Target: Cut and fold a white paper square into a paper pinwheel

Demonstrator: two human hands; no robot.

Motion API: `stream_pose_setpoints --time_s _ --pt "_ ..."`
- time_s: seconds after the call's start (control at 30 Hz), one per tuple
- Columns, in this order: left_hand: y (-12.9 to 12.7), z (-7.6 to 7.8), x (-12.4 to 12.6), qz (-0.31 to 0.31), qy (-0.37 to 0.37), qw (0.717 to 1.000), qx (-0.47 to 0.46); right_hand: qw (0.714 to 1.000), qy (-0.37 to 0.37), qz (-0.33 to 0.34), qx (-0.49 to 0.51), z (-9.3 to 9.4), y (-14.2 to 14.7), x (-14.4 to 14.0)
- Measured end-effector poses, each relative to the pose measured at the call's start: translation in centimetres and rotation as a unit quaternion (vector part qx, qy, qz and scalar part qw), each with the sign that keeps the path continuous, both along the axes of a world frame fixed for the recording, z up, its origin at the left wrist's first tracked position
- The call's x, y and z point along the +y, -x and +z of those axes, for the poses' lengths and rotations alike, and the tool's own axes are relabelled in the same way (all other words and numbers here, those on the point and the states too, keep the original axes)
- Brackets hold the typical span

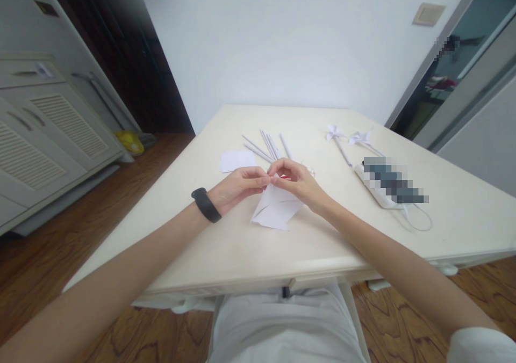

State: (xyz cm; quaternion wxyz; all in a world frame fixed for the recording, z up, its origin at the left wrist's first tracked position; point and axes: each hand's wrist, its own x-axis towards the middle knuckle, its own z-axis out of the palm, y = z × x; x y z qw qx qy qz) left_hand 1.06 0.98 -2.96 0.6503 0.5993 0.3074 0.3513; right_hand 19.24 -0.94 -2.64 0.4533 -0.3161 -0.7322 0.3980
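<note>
A white sheet of paper (276, 207) with slits cut into it hangs just above the table's near middle. My left hand (244, 183) pinches its top corner between thumb and fingers. Meeting it at the same corner, my right hand (294, 180) is closed on the paper too. Something small and red (285, 177) shows under the right fingers; its kind is hidden. Behind my hands lie several rolled paper sticks (270, 145), fanned out. A small stack of white paper (237, 160) rests beyond my left hand.
Two paper pinwheels on sticks (334, 132) lie at the back right of the cream table (193, 261). Near them is a white device (374, 188) with a cable, its top blurred out. A wall (298, 41) stands behind the table.
</note>
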Motion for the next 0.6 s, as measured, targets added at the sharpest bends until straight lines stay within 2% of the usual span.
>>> stream_pose_setpoints --time_s 0.4,0.6 --pt "0.12 0.01 0.05 -0.02 0.022 1.0 0.01 1.0 0.01 0.001 -0.015 -0.15 -0.01 0.06" --pt "0.12 -0.23 0.05 -0.019 0.003 1.0 0.016 1.0 0.017 0.011 -0.014 -0.25 -0.04 0.1"
